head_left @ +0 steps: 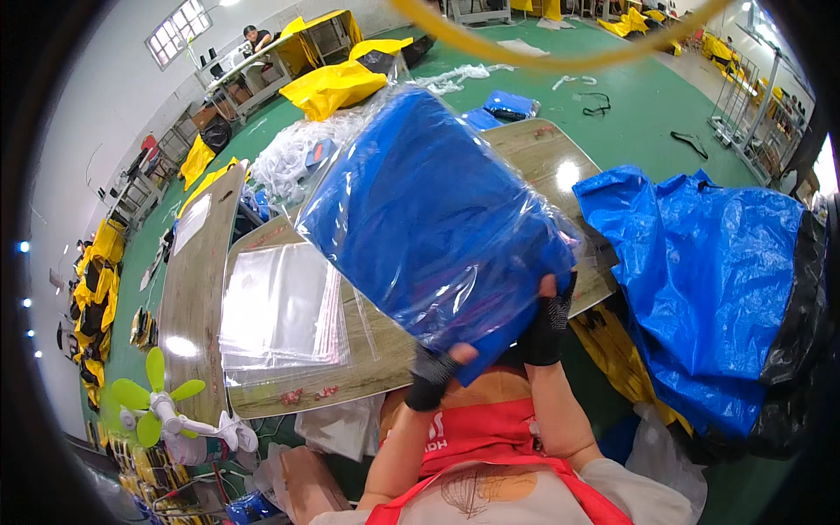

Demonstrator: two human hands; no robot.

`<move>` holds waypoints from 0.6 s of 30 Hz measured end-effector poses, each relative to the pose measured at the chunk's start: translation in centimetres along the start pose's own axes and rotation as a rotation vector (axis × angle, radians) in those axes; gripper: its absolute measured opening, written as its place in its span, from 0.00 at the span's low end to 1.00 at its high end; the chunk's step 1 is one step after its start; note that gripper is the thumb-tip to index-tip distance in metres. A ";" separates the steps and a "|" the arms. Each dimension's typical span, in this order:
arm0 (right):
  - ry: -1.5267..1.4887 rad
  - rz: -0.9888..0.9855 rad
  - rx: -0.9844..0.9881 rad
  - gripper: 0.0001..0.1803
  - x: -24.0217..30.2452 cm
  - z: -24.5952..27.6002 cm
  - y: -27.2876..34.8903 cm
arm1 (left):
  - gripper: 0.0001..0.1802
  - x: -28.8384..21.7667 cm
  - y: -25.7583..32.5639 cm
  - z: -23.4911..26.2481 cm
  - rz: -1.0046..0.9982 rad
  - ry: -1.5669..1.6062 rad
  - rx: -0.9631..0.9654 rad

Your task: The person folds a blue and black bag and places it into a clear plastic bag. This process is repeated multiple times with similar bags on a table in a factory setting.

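A folded blue sheet in a clear plastic bag (429, 210) is held up over the table, tilted, its far end raised. My left hand (437, 372), in a black fingerless glove, grips its near edge, thumb on top. My right hand (549, 319), gloved the same way, is closed on the near right corner; most of its fingers are hidden beneath. Under the package is a wood-patterned table (385, 372). On its left part lies a stack of flat clear plastic bags (280, 306).
A large blue and black sheet pile (700, 280) stands at my right. A green fan (157, 402) is at the lower left. Beyond the table lie white scraps (297, 157), yellow material (332, 87) and wrapped blue packages (510, 105). A person (255, 39) sits far off.
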State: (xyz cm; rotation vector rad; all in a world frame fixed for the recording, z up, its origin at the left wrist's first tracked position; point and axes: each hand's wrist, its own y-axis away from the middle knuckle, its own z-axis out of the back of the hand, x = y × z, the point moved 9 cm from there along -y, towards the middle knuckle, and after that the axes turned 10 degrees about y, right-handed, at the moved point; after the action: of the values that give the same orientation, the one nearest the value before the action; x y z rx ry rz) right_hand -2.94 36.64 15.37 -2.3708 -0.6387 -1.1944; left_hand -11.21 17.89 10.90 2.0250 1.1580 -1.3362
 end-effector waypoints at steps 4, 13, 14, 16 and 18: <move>-0.130 -0.166 0.013 0.37 -1.8 0.8 -0.3 | 0.45 -0.2 1.0 -2.9 0.086 -0.216 0.132; -0.234 -0.146 -0.059 0.34 -2.2 0.0 -0.3 | 0.36 0.3 3.0 -2.2 -0.252 -0.018 -0.301; -0.198 -0.137 -0.050 0.34 -0.8 -0.8 -0.6 | 0.30 3.0 3.0 -1.1 -0.087 -0.212 -0.229; -0.077 -0.060 -0.096 0.37 -2.1 -0.4 -0.8 | 0.23 8.0 4.8 -1.7 0.242 -0.444 0.040; 0.320 0.188 -0.005 0.41 0.4 -0.9 -1.6 | 0.21 4.6 6.5 -7.8 0.035 -0.616 0.500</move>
State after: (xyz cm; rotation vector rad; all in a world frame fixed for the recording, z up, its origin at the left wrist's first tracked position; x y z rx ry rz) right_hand -4.18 37.59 16.45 -2.1212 -0.3017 -1.4457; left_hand -0.93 21.91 9.60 1.6928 0.5399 -2.1834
